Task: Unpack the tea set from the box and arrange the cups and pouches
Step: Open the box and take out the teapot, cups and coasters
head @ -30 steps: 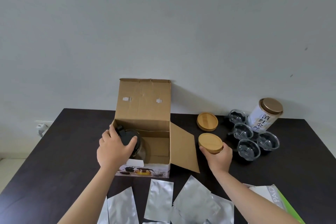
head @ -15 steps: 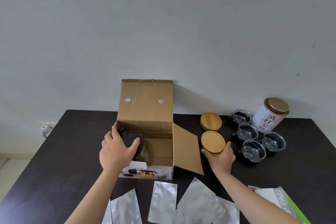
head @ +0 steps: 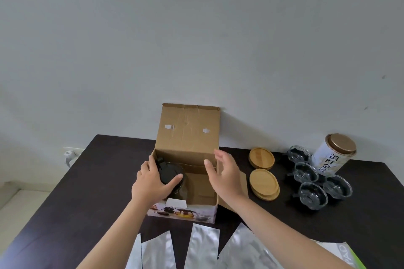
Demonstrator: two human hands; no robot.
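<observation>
We were on the teapot: left hand (head: 150,183) clamped on the pot (head: 169,173), sitting inside the box (head: 188,181), right hand (head: 225,176) spread wide, empty, over the rim. Next probably needed a straight two-handed lift, cups (head: 313,195) already out.

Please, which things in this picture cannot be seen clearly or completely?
- Teapot in the box, head view: the left hand and the box wall hide most of its body.
- Box bottom: hidden by its front wall.
- Silver pouches: cut off by the lower edge, so their count is uncertain.
- Green pad: cut off at the lower right corner.
- Tea tin lettering: too small to read.
</observation>
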